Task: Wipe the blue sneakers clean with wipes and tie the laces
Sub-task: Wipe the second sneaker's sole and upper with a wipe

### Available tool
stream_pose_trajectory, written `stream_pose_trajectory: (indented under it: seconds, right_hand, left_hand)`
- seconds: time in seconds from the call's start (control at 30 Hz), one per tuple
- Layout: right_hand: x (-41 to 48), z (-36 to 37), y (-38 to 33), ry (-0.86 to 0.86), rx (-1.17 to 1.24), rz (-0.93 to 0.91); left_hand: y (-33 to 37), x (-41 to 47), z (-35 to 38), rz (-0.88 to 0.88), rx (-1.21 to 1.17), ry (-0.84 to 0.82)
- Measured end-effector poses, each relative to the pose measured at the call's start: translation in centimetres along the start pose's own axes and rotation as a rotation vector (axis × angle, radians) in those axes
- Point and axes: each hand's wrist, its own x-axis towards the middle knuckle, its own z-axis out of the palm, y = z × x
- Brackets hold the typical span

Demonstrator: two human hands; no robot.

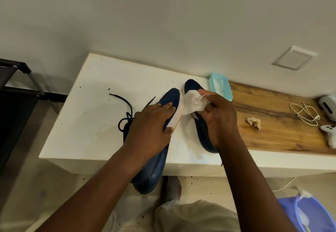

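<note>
We see both blue sneakers on the white table point(87, 104). The left sneaker point(158, 159) is tipped onto its side, its heel hanging over the near edge, white sole rim facing right and dark laces point(127, 111) lying loose and untied to the left. Our left hand point(151, 128) grips it, fingers over the upper and thumb on the sole rim. Our right hand point(218, 120) pinches a crumpled white wipe point(192, 102) just beside that sneaker's toe. The right sneaker point(201, 131) lies partly hidden behind this hand.
</note>
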Motion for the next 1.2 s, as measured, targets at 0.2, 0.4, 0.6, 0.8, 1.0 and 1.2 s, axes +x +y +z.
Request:
stream_pose_trajectory:
  seconds: [0.2,0.4,0.6,0.8,1.0,1.2]
  right_hand:
    - [-0.9,-0.3,4.8,-0.208,-0.995,-0.77]
    - [2.5,1.1,4.0,-0.063,-0.921,-0.6]
    - [6.8,3.4,1.3,-0.163,-1.093,-0.423]
    - [1.6,0.3,3.5,-0.089,-1.142,-0.459]
    - [4.6,2.1,2.2,-0.102,-1.062,-0.467]
    - [5.1,2.7,1.9,-0.157,-1.095,-0.5]
  left_hand:
    - [-0.5,0.1,-0.2,-0.018,-0.133,0.064]
    - [-0.4,0.0,0.6,0.016,-0.169,0.015]
    - [-0.1,0.1,1.8,0.017,-0.147,0.018]
    - [-0.2,0.2,2.1,0.0,-0.186,0.076]
    - [-0.1,0.2,2.5,0.007,-0.179,0.08]
    - [-0.7,0.2,2.6,0.0,-0.19,0.1]
